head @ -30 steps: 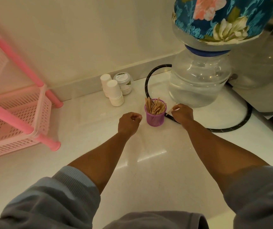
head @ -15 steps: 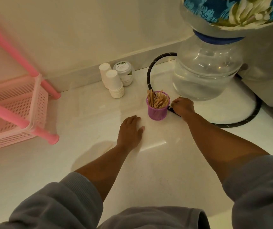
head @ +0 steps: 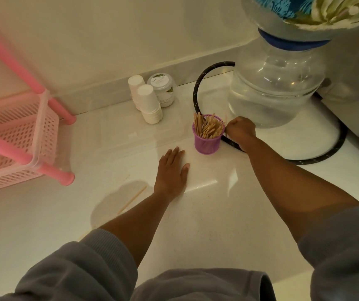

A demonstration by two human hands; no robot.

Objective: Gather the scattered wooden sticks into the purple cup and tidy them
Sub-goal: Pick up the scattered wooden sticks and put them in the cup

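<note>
Resting flat on the white counter (head: 195, 224), your left hand (head: 171, 170) has its fingers straight and holds nothing. Your right hand (head: 240, 132) is curled at the right rim of the one purple cup (head: 207, 142); whether it pinches a stick there, you cannot tell. The cup stands upright mid-counter, packed with a bunch of wooden sticks (head: 206, 127), too many to count. One loose stick (head: 133, 199) lies near and left of your left forearm. Far left of the cup stand two stacks of white paper cups (head: 148, 103) and one small jar (head: 162, 89). One black hose (head: 198, 90) curves behind the cup.
</note>
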